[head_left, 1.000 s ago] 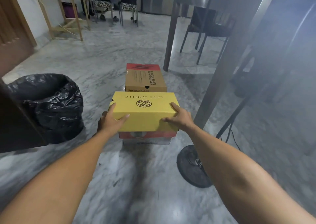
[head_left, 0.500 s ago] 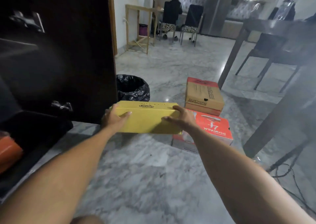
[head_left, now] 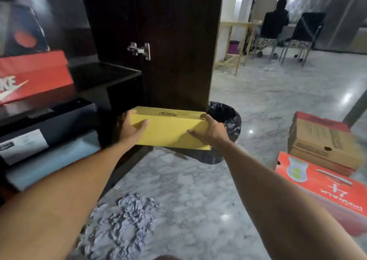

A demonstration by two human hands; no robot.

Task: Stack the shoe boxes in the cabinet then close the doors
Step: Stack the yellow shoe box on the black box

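Left arm: bare, extended forward from the lower left, forearm rising toward the centre of view. Left hand (head_left: pixel 130 127): wrapped round the left end of a yellow shoe box (head_left: pixel 168 130), thumb lying flat along its near face, fingers hidden behind the end. Right arm: bare, extended forward from the lower right, forearm angled up and inward. Right hand (head_left: pixel 211 130): clasping the box's right end, thumb on the near face, fingertips curled over the top edge. Both wrists roughly level.
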